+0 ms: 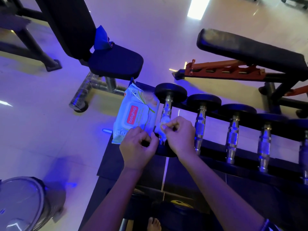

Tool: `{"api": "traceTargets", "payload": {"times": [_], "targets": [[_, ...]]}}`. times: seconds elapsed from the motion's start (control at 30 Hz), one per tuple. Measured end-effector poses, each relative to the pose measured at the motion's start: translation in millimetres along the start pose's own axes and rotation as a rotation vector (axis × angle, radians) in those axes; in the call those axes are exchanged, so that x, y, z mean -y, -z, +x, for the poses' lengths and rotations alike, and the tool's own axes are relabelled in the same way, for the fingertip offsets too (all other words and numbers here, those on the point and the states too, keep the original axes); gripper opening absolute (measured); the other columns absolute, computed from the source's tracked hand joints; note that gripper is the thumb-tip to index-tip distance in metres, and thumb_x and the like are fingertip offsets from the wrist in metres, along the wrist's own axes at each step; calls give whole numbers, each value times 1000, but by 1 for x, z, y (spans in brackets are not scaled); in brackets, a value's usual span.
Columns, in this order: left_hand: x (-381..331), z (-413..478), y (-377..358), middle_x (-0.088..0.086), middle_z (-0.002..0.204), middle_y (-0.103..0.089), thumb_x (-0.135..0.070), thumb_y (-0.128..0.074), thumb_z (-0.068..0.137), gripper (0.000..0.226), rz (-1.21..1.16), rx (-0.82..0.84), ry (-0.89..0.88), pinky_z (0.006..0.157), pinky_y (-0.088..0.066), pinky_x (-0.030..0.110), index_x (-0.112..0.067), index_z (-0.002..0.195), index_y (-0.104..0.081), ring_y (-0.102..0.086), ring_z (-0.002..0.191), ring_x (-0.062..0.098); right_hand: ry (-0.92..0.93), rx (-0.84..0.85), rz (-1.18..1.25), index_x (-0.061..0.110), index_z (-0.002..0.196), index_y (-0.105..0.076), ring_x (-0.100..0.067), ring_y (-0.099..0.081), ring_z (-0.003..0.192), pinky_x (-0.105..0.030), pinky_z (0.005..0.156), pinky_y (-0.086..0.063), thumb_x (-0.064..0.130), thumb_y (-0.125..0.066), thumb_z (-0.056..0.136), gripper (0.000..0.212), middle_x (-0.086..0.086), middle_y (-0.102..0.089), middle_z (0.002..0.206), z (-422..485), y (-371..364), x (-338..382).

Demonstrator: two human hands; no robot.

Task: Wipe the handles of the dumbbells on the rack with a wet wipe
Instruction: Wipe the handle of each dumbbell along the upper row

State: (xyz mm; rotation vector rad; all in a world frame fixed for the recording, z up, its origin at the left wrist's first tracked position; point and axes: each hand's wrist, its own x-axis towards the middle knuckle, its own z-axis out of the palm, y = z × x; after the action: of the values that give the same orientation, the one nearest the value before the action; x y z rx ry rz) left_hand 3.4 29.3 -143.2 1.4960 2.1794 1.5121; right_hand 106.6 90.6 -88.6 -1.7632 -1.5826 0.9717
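Right grip (180,134) is clamped on the wet wipe (160,128), pinched in a small wad between thumb and fingers. The wipe sits over the near part of the first dumbbell handle (166,109); contact with the metal cannot be confirmed. Left grip (139,146) has its fingers curled at the wipe's edge and the lower corner of the wipe pack (135,114); whether it pinches either one cannot be told.

Risks, as judged:
- A wipe left bunched this small would likely clean only a strip of the handle and miss the underside and the knurled part.
- The pack lies at the very end of the rack (216,112), just beside the first dumbbell, so a nudge from the left grip could send it to the floor.
- A handle gripped too firmly could roll the dumbbell in its cradle.
- The blue lighting hides which handles are wet, so one could be skipped.

Count:
- dumbbells on the top row: five, the fifth cut off at the right edge
- loose wipes: one
- packs: one
- benches beyond the rack: two
- lidded bin (21,202) at lower left: one
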Motion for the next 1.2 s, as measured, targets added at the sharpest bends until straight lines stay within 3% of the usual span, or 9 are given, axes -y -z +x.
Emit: {"api": "traceTargets", "payload": {"times": [0.17,0.27,0.4,0.53,0.63,0.8,1.0,1.1,1.2], "targets": [[0,-1,-1,-5,51,-39,-25,-62,76,37,-4,-4,7,40,-30,32,-14,46,-43,-40,50,16,102,-70,-22,21,65,-66,-13,-63,74,-20,66,-46,15,-80,71,17,2,-67,71,17,6,8],[0,-1,-1,-4,50,-38,-23,-62,76,38,-23,-12,13,40,-30,32,-14,46,-43,-39,50,15,122,-165,22,20,65,-66,-13,-58,63,-21,60,-43,14,-80,72,16,2,-64,66,50,7,23],[0,-2,0,-3,50,-39,-23,-62,77,38,-24,-22,7,39,-31,33,-14,46,-43,-39,50,16,181,-90,-49,14,70,-70,-1,-44,49,-18,51,-34,10,-77,73,10,14,-53,55,21,-1,14],[1,0,-1,-3,50,-40,-24,-62,78,38,-29,-30,-10,38,-34,35,-13,46,-44,-41,49,17,185,11,-78,12,72,-69,4,-52,52,-7,49,-33,7,-75,75,8,14,-56,56,-15,-1,-6],[1,0,-1,-3,50,-40,-22,-63,76,37,-28,-29,-24,38,-33,34,-14,46,-44,-39,50,16,132,-41,-16,12,70,-70,0,-48,50,-15,52,-38,13,-79,72,9,11,-58,57,12,-4,5],[0,-1,-1,-2,50,-38,-20,-63,77,38,-43,-25,-2,39,-31,34,-13,46,-42,-38,50,15,89,-189,105,19,70,-68,-20,-64,68,-34,65,-54,17,-78,74,11,2,-68,70,51,-6,22],[1,0,-2,-3,50,-39,-22,-62,78,38,-36,-32,-12,39,-31,33,-13,47,-44,-39,50,16,106,-23,-10,24,67,-68,-12,-61,64,-21,62,-47,12,-80,71,17,8,-66,67,-9,-4,-6],[1,-1,-3,-4,51,-38,-21,-62,78,38,-45,-47,-15,40,-29,30,-14,47,-42,-37,51,14,100,-60,37,26,63,-66,-12,-60,61,-16,60,-45,13,-81,70,20,3,-67,65,-7,-4,1],[0,-1,-2,-5,51,-36,-20,-63,77,38,-57,-49,-18,40,-27,29,-14,47,-41,-35,52,14,74,-177,124,21,67,-68,-14,-65,66,-20,64,-51,13,-78,73,14,5,-67,66,29,-6,14]]}}
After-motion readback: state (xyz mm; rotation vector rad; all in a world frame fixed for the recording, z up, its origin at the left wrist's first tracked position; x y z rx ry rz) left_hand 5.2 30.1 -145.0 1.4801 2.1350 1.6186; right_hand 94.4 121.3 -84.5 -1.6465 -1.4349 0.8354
